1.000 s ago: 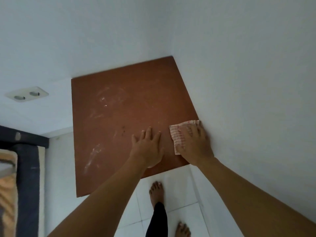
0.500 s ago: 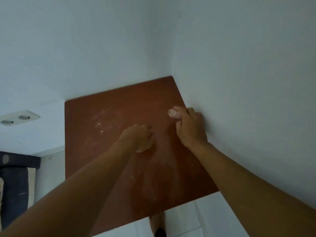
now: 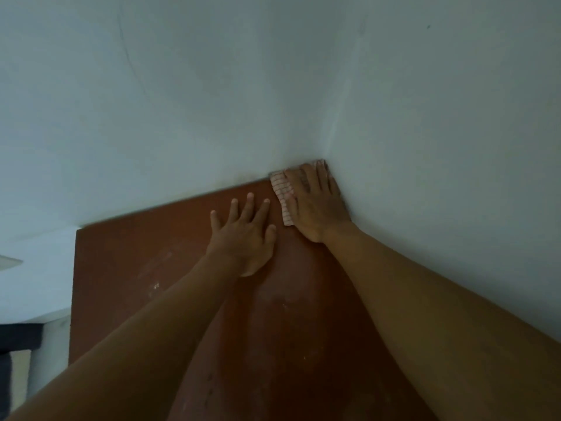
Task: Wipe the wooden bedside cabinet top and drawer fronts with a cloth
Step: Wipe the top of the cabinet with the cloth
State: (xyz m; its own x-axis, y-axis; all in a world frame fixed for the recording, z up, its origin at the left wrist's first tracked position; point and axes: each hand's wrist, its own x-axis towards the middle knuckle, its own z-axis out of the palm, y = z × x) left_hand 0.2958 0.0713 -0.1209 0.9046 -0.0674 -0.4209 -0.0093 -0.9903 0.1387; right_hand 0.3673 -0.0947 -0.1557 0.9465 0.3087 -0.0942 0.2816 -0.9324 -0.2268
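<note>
The reddish-brown wooden cabinet top [image 3: 136, 268] fills the lower middle of the head view, with pale dusty smears on it. My right hand [image 3: 315, 205] lies flat on a pink checked cloth [image 3: 280, 189], pressing it into the far right corner where the two walls meet. My left hand [image 3: 246, 235] rests flat on the wood just left of the cloth, fingers spread, holding nothing. Both forearms cover much of the near part of the top. The drawer fronts are out of sight.
White walls [image 3: 212, 101] close in the cabinet at the back and on the right. A dark bed frame edge [image 3: 18, 338] shows at the lower left, beside the cabinet's left side.
Both hands have slid away from me along the top, from its near edge to the far right corner. The cloth travelled under my right hand. The view tilted up, and the floor and feet dropped out.
</note>
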